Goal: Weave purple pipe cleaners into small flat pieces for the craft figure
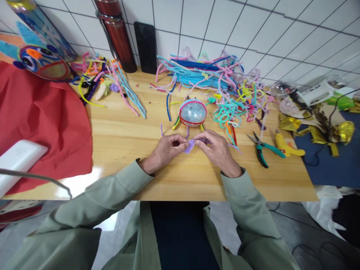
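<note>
Between my two hands, near the middle of the wooden table, is a small purple piece of pipe cleaners (189,146), with loose purple ends sticking out past my fingers. My left hand (170,147) pinches it from the left with thumb and forefinger. From the right, my right hand (215,148) pinches the same piece, its fingertips almost meeting those of the left. Just beyond the hands sits a clear, rounded plastic dome (193,113) edged with red pipe cleaner, with yellow and green pieces poking out beneath it.
Piles of pipe cleaners (197,75) lie along the tiled wall. Pliers (261,148) and a yellow glue gun (288,145) rest on the right. A red thermos (118,37) and a black phone (145,47) stand at the back. Red cloth (62,112) covers the left side.
</note>
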A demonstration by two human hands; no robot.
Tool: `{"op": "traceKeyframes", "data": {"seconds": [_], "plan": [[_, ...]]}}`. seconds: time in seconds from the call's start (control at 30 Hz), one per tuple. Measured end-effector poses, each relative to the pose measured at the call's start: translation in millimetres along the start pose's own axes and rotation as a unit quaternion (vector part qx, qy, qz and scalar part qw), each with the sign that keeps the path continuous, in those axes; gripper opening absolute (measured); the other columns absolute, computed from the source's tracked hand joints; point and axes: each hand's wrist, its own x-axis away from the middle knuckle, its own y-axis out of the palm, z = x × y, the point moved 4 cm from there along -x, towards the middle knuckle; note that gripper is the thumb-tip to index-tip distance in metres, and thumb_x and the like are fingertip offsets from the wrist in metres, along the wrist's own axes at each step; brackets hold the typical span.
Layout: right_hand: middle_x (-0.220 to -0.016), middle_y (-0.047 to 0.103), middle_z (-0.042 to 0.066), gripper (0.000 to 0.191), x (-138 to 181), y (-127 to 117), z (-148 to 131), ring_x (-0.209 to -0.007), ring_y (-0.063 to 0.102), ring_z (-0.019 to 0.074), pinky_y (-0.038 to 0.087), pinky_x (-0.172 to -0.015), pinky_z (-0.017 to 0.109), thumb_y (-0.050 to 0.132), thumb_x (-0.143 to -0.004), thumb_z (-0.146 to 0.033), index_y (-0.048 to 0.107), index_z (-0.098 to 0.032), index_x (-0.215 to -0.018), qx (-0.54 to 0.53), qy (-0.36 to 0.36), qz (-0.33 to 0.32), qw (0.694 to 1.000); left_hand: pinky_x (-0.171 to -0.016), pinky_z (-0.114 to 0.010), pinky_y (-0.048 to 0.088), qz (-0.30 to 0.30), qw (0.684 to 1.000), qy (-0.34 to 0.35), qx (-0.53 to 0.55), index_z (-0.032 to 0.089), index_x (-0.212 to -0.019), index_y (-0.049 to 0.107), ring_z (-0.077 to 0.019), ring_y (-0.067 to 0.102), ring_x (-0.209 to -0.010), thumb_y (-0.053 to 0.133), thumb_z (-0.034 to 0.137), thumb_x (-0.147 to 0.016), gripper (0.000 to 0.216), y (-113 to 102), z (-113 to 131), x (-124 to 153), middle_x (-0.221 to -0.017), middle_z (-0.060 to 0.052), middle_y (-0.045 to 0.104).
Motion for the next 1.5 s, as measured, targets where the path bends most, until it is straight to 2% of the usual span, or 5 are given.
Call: {"op": "traceKeyframes", "data": {"seconds": [0.43,0.63,0.93,1.27,1.5], "plan": [[-0.086,0.071,0.004,0.009,2.4,-4.1,5.4,-0.078,0.065,0.0195,0.052,-0.070,0.035,0.073,-0.096,-0.031,0.074,-0.025,-0.089,-0.002,0.018,0.055,0.998,-0.073,-0.028,0.054,0.039,0.997,0.060,0.003,0.017,-0.083,0.078,-0.0150,0.068,-0.074,0.084,0.043,-0.089,0.027,5.2,2.3,6.3,-0.082,-0.005,0.079],[-0.083,0.068,0.002,0.010,2.4,-5.8,-0.1,-0.074,0.059,0.0183,0.052,-0.069,0.034,0.074,-0.094,-0.026,0.074,-0.027,-0.084,0.000,-0.004,0.087,0.996,-0.067,-0.027,0.050,0.046,0.995,0.086,-0.018,0.017,-0.082,0.078,-0.0144,0.065,-0.071,0.082,0.043,-0.091,0.028,6.7,7.8,8.5,-0.079,-0.005,0.077],[-0.083,0.069,0.002,0.007,3.1,-2.1,4.7,-0.076,0.061,0.0184,0.051,-0.072,0.035,0.073,-0.095,-0.027,0.079,-0.026,-0.092,-0.032,0.025,0.067,0.997,-0.064,-0.029,0.046,0.065,0.988,0.123,-0.060,0.019,-0.084,0.079,-0.0151,0.063,-0.070,0.080,0.036,-0.093,0.019,4.3,11.2,11.1,-0.079,-0.005,0.077],[-0.087,0.073,0.003,0.017,3.9,1.2,9.1,-0.081,0.065,0.0204,0.052,-0.075,0.036,0.073,-0.097,-0.042,0.081,-0.026,-0.096,-0.111,0.066,0.038,0.991,-0.068,-0.029,0.050,0.072,0.976,0.189,-0.084,0.021,-0.085,0.079,-0.0152,0.063,-0.072,0.077,0.039,-0.096,0.022,5.6,15.9,13.7,-0.078,-0.004,0.073],[-0.088,0.072,0.003,0.016,3.8,1.8,6.9,-0.082,0.065,0.0201,0.052,-0.078,0.036,0.071,-0.098,-0.038,0.078,-0.025,-0.092,-0.133,0.079,0.022,0.988,-0.068,-0.030,0.048,0.068,0.977,0.186,-0.075,0.022,-0.085,0.081,-0.0155,0.061,-0.074,0.079,0.039,-0.095,0.020,4.7,15.1,11.7,-0.079,-0.005,0.071]]}}
